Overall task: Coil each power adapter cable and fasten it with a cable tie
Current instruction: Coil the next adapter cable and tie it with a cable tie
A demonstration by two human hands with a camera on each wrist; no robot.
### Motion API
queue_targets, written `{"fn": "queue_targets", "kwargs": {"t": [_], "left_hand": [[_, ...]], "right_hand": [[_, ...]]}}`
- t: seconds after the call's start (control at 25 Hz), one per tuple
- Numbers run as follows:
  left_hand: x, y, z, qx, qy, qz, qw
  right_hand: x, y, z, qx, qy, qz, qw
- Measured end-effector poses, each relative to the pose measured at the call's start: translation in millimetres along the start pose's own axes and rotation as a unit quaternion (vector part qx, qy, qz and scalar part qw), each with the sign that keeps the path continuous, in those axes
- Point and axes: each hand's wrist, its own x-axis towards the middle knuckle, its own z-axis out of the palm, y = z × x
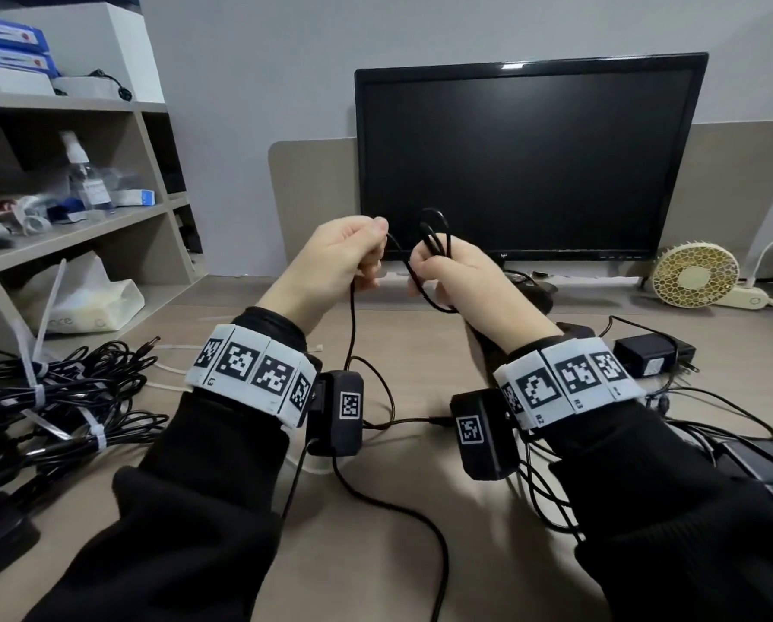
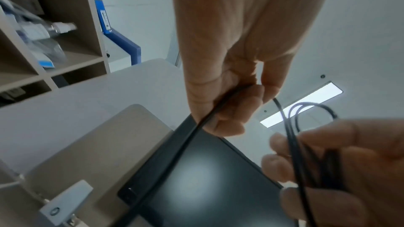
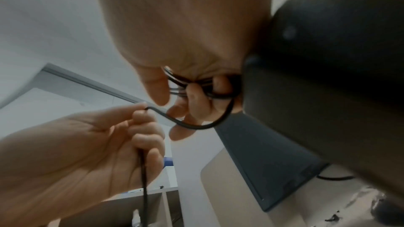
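Note:
Both hands are raised in front of the monitor. My right hand (image 1: 438, 271) grips a small coil (image 1: 436, 228) of thin black adapter cable, whose loops stick up above the fist; the right wrist view shows the loops (image 3: 188, 82) bunched under its curled fingers. My left hand (image 1: 366, 244) pinches the same cable (image 1: 352, 316) between thumb and forefinger, close to the left of the coil. A short slack bend (image 3: 196, 126) joins the two hands. From the left hand the cable hangs down to the desk. A black block (image 3: 328, 75) lies against the right palm; I cannot tell if it is the adapter.
Coiled black cable bundles (image 1: 61, 397) bound with white ties lie at the desk's left. Loose white cable ties (image 1: 169, 368) lie behind the left wrist. Another black adapter (image 1: 654, 352) with loose cables sits at the right. A monitor (image 1: 528, 159), a small fan (image 1: 694, 273) and a shelf (image 1: 84, 226) stand behind.

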Motion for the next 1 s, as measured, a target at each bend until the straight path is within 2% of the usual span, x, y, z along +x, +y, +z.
{"fn": "queue_targets", "kwargs": {"t": [0.16,0.32,0.4,0.52,0.64,0.76,0.84,0.88,1.0], "left_hand": [[-2,8,10,-0.055,-0.003,0.007,0.998],[-7,17,27,-0.045,0.002,-0.005,0.999],[-8,16,31,-0.026,-0.031,-0.026,0.999],[-7,10,31,0.031,-0.066,-0.034,0.997],[-6,12,34,-0.009,-0.043,-0.021,0.999],[-8,13,36,-0.025,-0.051,-0.070,0.996],[-12,10,35,0.022,-0.088,-0.143,0.986],[-12,6,34,0.054,-0.116,-0.153,0.980],[-10,-4,31,0.165,-0.168,-0.101,0.967]], "right_hand": [[0,-3,11,0.029,-0.058,-0.022,0.998],[0,-1,13,0.051,-0.069,-0.023,0.996],[3,-1,15,0.063,-0.072,-0.033,0.995],[5,5,17,0.014,-0.060,-0.044,0.997],[2,3,14,0.006,-0.049,-0.050,0.998],[1,-3,8,0.115,0.013,-0.037,0.993],[2,-2,1,0.219,0.049,0.004,0.975],[3,-1,-2,0.268,0.058,0.016,0.962],[6,3,-8,0.348,0.101,0.037,0.931]]}}
